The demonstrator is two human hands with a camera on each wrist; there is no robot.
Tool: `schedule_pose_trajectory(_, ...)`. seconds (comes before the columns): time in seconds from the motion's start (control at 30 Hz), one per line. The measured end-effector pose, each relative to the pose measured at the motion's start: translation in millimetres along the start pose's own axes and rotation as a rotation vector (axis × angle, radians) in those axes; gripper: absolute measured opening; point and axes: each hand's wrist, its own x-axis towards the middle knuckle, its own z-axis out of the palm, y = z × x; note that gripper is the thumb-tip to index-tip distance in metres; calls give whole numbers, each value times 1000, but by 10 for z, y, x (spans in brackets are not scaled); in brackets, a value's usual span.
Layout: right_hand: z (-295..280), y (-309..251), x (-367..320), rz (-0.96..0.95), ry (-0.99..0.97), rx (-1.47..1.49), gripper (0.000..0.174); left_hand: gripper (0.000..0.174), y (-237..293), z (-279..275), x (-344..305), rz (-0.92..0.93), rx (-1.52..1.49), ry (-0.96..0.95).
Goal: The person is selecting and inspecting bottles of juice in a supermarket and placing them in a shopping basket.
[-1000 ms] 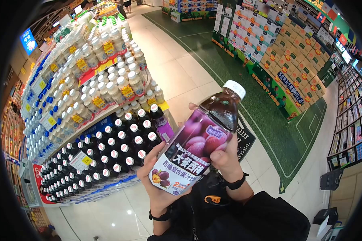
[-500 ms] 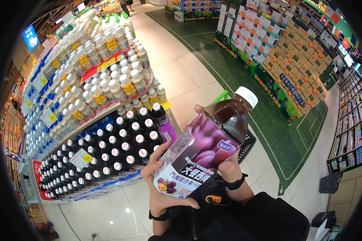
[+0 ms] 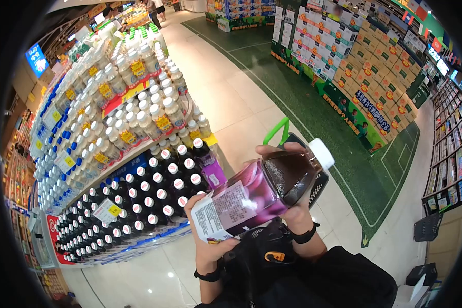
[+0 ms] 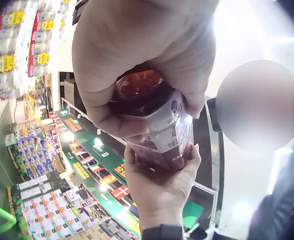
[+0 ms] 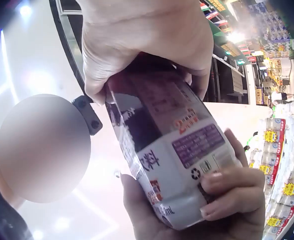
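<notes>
A large plum juice bottle (image 3: 251, 195) with a white cap is held tilted in front of the body, cap to the upper right in the head view. Its small-print label panel faces up, and the plum picture is turned partly away. My left hand (image 3: 210, 251) grips the bottle's base from below. Around the shoulder, just under the cap, my right hand (image 3: 299, 218) holds on, its thumb on the near side and fingers over the far side. In the right wrist view, the left hand's fingers (image 5: 232, 205) wrap the white lower label.
Rows of dark bottles (image 3: 159, 195) with white caps fill the display at left, below stacked packs of pale bottles (image 3: 138, 120). A black basket with a green handle (image 3: 276, 131) stands behind the held bottle. Stacked cartons (image 3: 369, 77) rise at the right.
The bottle has turned about its length, swinging the plum picture away and bringing the small print round. Its cap end has shifted right and down. More of the green handle shows.
</notes>
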Motion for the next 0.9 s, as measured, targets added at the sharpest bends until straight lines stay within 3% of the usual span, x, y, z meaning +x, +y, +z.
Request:
schedule_pose_trajectory(0.07,13,-11,52,-24,82,70,84,107,68,25,45,54,127,68)
schedule_pose_trajectory(0.13,-19,-46,64,98,218,10,80,108,39,-11,62,66,182,69)
schedule_pose_trajectory(0.2,-86,-58,53,82,174,-14,60,110,-76,-82,63,64,144,37)
schedule_pose_trajectory(0.23,-87,-84,45,60,146,1,57,99,-63,-58,72,68,177,-20)
schedule_pose_trajectory(0.27,-88,-115,31,43,122,12,54,99,-135,-98,63,68,181,-25)
schedule_pose_trajectory(0.3,-98,-128,37,-12,29,-32,51,93,-215,-128,58,-58,-25,-27)
schedule_pose_trajectory(0.4,-155,-209,109,-88,-300,-101,51,85,-335,-99,21,-171,-214,-58)
schedule_pose_trajectory(0.43,-161,-267,106,-59,-327,-162,53,83,-414,-119,30,-184,-219,-11)
schedule_pose_trajectory(0.53,-172,-365,164,-37,-243,-382,55,77,-441,-106,42,-205,-231,31)
schedule_pose_trajectory(0.6,-310,-467,165,-38,-178,-541,55,76,-434,-45,62,-104,-208,91)
schedule_pose_trajectory(0.67,-527,-526,129,166,-97,-697,50,75,-351,66,106,-89,-191,122)
schedule_pose_trajectory(0.7,-628,-496,120,25,-60,-791,44,78,-355,74,119,-103,-174,108)
schedule_pose_trajectory(0.8,-792,-568,95,70,33,-746,41,82,-402,182,148,-155,-169,84)
schedule_pose_trajectory(0.9,-1012,-757,212,3,-15,-820,36,82,-585,400,220,-201,-154,78)
